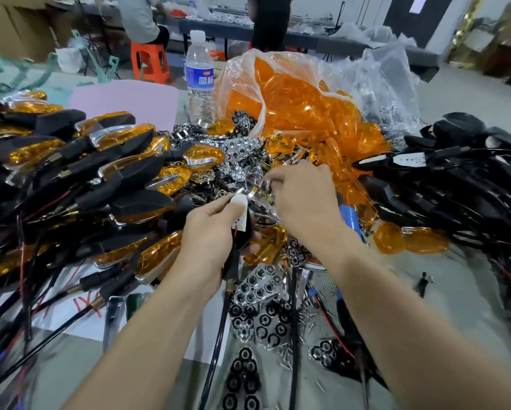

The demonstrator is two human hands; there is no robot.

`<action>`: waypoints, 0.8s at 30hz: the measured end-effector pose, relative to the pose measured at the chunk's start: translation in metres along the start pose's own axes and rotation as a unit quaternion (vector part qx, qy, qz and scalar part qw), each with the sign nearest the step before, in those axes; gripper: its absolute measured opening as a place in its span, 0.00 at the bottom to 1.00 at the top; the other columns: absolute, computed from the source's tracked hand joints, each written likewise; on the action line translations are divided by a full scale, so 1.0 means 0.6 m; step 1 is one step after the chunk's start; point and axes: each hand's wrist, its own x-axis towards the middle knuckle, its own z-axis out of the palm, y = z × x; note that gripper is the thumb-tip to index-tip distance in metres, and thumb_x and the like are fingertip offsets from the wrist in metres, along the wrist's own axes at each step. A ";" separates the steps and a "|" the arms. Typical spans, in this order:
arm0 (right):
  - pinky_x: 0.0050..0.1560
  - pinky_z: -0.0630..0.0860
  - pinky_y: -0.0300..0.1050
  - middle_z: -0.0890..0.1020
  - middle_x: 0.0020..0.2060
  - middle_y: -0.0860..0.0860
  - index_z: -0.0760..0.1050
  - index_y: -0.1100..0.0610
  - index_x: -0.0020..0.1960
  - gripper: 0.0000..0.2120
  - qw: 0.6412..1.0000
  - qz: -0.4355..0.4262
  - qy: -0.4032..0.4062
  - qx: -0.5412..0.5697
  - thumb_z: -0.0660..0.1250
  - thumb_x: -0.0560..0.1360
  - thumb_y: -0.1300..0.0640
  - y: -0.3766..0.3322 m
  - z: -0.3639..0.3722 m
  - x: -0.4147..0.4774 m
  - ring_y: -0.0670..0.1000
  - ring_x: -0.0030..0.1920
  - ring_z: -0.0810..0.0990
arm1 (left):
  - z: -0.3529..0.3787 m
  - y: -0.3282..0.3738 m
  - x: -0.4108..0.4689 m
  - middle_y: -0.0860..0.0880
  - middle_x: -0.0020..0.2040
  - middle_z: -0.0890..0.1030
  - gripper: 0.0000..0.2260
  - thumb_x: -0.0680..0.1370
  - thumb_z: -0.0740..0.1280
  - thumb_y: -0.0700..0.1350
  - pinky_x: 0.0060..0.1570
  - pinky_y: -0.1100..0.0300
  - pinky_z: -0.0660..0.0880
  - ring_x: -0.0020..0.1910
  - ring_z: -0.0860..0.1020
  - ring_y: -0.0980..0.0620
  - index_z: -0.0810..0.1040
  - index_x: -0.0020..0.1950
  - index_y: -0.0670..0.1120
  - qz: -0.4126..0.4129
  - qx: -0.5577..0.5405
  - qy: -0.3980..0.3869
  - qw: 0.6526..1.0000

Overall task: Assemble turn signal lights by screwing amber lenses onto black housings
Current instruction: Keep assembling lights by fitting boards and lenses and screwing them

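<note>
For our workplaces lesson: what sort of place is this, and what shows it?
Probably a small assembly workshop: heaps of finished lights, a bag of amber lenses, and piled black housings.

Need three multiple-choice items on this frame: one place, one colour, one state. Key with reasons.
1. The water bottle stands where, relative to the bag of amber lenses?
A. left of it
B. right of it
C. inside it

2. The stool in the background is
A. blue
B. orange
C. white

3. The left hand is
A. open and empty
B. holding a black housing
C. holding the bottle

Key:
1 A: the bottle sits just left of the bag.
2 B: its seat and legs are orange.
3 B: the fingers wrap the housing, with its white board facing up.
</note>
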 end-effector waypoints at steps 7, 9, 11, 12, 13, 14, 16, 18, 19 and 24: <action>0.40 0.85 0.47 0.87 0.32 0.49 0.77 0.44 0.48 0.15 0.807 0.220 0.110 0.537 0.66 0.81 0.65 -0.008 -0.063 -0.095 0.49 0.33 0.87 | 0.014 -0.006 -0.012 0.42 0.39 0.85 0.15 0.82 0.61 0.35 0.32 0.55 0.80 0.34 0.83 0.46 0.87 0.48 0.46 0.017 0.007 -0.030 0.999; 0.39 0.85 0.44 0.87 0.33 0.48 0.75 0.43 0.48 0.16 0.825 0.207 0.100 0.516 0.66 0.80 0.65 -0.012 -0.053 -0.119 0.49 0.34 0.87 | 0.017 -0.009 -0.013 0.43 0.39 0.84 0.16 0.82 0.60 0.35 0.32 0.54 0.80 0.34 0.83 0.45 0.87 0.47 0.46 0.025 0.015 -0.028 0.999; 0.38 0.84 0.39 0.87 0.36 0.45 0.78 0.45 0.48 0.15 0.851 0.165 0.127 0.483 0.67 0.79 0.66 -0.016 -0.040 -0.140 0.46 0.36 0.87 | 0.017 -0.012 -0.014 0.42 0.40 0.84 0.16 0.81 0.60 0.36 0.34 0.53 0.80 0.35 0.83 0.45 0.87 0.47 0.47 0.032 0.026 -0.032 0.999; 0.39 0.83 0.38 0.87 0.38 0.43 0.79 0.46 0.48 0.15 0.863 0.135 0.141 0.466 0.68 0.78 0.67 -0.018 -0.034 -0.146 0.44 0.38 0.87 | 0.017 -0.013 -0.015 0.41 0.42 0.84 0.16 0.81 0.60 0.36 0.35 0.52 0.81 0.36 0.83 0.45 0.87 0.49 0.47 0.035 0.031 -0.036 0.998; 0.41 0.83 0.38 0.86 0.40 0.41 0.79 0.46 0.47 0.16 0.879 0.107 0.146 0.441 0.68 0.78 0.68 -0.019 -0.028 -0.150 0.42 0.40 0.86 | 0.017 -0.014 -0.016 0.39 0.43 0.84 0.15 0.81 0.60 0.37 0.36 0.50 0.82 0.37 0.83 0.44 0.87 0.50 0.46 0.039 0.034 -0.038 0.998; 0.43 0.83 0.39 0.85 0.41 0.40 0.80 0.46 0.48 0.17 0.896 0.085 0.139 0.412 0.68 0.77 0.68 -0.020 -0.023 -0.152 0.41 0.41 0.86 | 0.017 -0.014 -0.018 0.38 0.44 0.83 0.14 0.81 0.60 0.37 0.37 0.48 0.82 0.37 0.83 0.44 0.86 0.51 0.46 0.045 0.038 -0.036 0.998; 0.47 0.84 0.42 0.85 0.42 0.39 0.82 0.46 0.49 0.18 0.910 0.057 0.075 0.403 0.67 0.75 0.70 -0.024 -0.020 -0.152 0.40 0.44 0.86 | 0.013 -0.013 -0.017 0.37 0.44 0.82 0.13 0.81 0.62 0.38 0.36 0.51 0.81 0.39 0.81 0.44 0.86 0.51 0.47 0.063 0.049 -0.019 0.997; 0.51 0.83 0.37 0.85 0.45 0.35 0.86 0.49 0.49 0.21 0.888 0.055 0.000 0.456 0.65 0.71 0.71 -0.029 -0.020 -0.152 0.37 0.50 0.85 | 0.008 -0.011 -0.012 0.39 0.46 0.84 0.13 0.81 0.63 0.40 0.37 0.49 0.78 0.41 0.78 0.44 0.87 0.51 0.50 0.078 0.075 0.013 0.994; 0.52 0.81 0.33 0.85 0.48 0.34 0.87 0.50 0.48 0.20 0.869 0.065 -0.018 0.491 0.65 0.70 0.71 -0.032 -0.018 -0.152 0.35 0.52 0.84 | 0.006 -0.009 -0.010 0.40 0.47 0.85 0.13 0.81 0.63 0.41 0.39 0.45 0.77 0.42 0.78 0.43 0.87 0.51 0.52 0.082 0.086 0.025 0.993; 0.51 0.82 0.40 0.89 0.48 0.43 0.87 0.52 0.44 0.13 0.774 0.157 0.064 0.610 0.75 0.70 0.71 -0.031 -0.011 -0.148 0.42 0.51 0.87 | 0.002 -0.002 -0.019 0.44 0.47 0.86 0.13 0.81 0.63 0.42 0.41 0.45 0.85 0.44 0.83 0.44 0.87 0.51 0.54 0.124 0.113 -0.001 0.986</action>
